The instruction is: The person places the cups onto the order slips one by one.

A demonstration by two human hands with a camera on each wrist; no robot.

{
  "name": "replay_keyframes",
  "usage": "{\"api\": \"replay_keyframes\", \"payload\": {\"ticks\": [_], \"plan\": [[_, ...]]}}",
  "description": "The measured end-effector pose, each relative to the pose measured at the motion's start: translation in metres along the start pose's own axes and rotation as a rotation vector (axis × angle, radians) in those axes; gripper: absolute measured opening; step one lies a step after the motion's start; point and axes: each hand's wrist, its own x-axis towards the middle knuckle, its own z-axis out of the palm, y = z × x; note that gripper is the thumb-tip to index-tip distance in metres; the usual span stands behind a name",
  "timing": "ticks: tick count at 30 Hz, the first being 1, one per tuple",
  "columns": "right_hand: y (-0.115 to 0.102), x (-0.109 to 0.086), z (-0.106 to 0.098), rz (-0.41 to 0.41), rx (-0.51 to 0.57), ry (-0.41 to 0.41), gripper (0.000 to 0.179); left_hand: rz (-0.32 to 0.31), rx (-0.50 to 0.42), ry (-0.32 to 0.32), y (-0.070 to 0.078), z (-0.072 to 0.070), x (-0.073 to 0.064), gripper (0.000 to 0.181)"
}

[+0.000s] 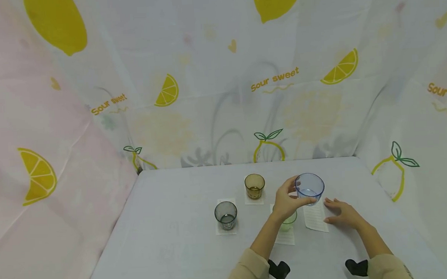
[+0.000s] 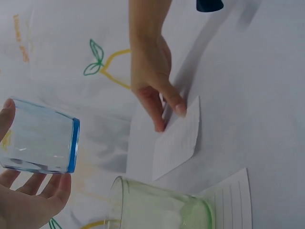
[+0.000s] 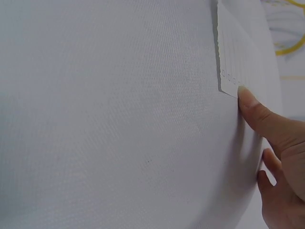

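My left hand [image 1: 285, 204] grips a clear blue glass [image 1: 310, 185] around its side, up above the table. In the left wrist view the fingers hold the glass [image 2: 43, 138] between thumb and fingertips, its thick blue base toward the right. My right hand [image 1: 344, 216] is low at the right edge of a small lined paper sheet [image 1: 316, 219], fingers spread. The right wrist view has its thumb [image 3: 255, 107] right at the corner of that sheet. Partly hidden behind my left hand, a pale green glass [image 1: 289, 222] stands on another lined sheet [image 1: 285, 238].
Left of my hands, a grey glass [image 1: 226, 216] and an amber glass [image 1: 254, 187] each stand upright on a paper sheet. The white table [image 1: 168, 242] ends at the back against a lemon-printed cloth [image 1: 213, 73], which also hangs along both sides.
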Motion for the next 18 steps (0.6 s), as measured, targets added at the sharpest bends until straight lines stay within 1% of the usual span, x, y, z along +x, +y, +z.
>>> {"api": "replay_keyframes", "payload": {"ticks": [4,9,11,14,18], "plan": [[0.000,0.000,0.000,-0.002,-0.014,0.014,0.067,-0.011,0.006,0.009,-0.005,0.015,0.000,0.069],[0.001,0.001,0.000,0.019,-0.012,0.017,0.067,-0.030,0.057,0.046,-0.007,0.031,0.000,0.071],[0.001,0.000,0.000,0.029,-0.003,0.022,0.067,-0.051,0.076,0.060,-0.009,0.036,0.000,0.071],[0.000,0.000,0.000,0.054,0.003,0.021,0.065,-0.088,0.135,0.072,-0.014,0.044,0.000,0.071],[-0.001,0.000,-0.001,0.059,0.013,0.029,0.060,-0.123,0.241,0.058,-0.025,0.054,0.001,0.071]]}}
